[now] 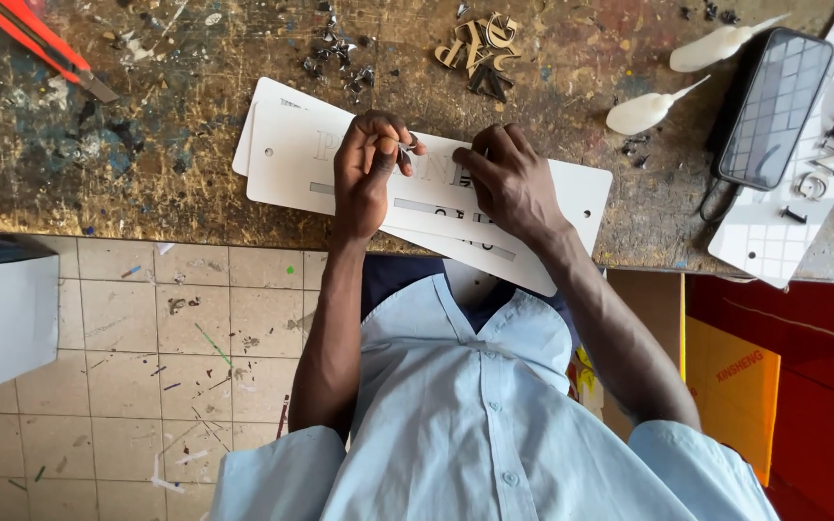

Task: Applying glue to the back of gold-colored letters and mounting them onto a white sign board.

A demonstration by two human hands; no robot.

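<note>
A white rectangular plate (pixel 291 159) with grey cut-out letters lies on the workbench, stacked on two more white plates (pixel 571 198). My left hand (pixel 367 174) is over the middle of the plate, its fingers pinching a small thin metal tool (pixel 405 151) whose tip is at the letters. My right hand (pixel 509 183) lies just to the right, fingers curled down and pressing on the same plate beside the tool. What is under its fingertips is hidden.
The bench (pixel 147 145) is paint-stained. It holds a red utility knife (pixel 36 41), wooden letters (pixel 480 43), dark scraps (pixel 340 58), two white squeeze bulbs (pixel 641 113), a dark phone (pixel 774 106) and a white letter sheet (pixel 774 241). Below are tiled floor (pixel 147 367), a white box (pixel 2 318) and an orange carton (pixel 731 386).
</note>
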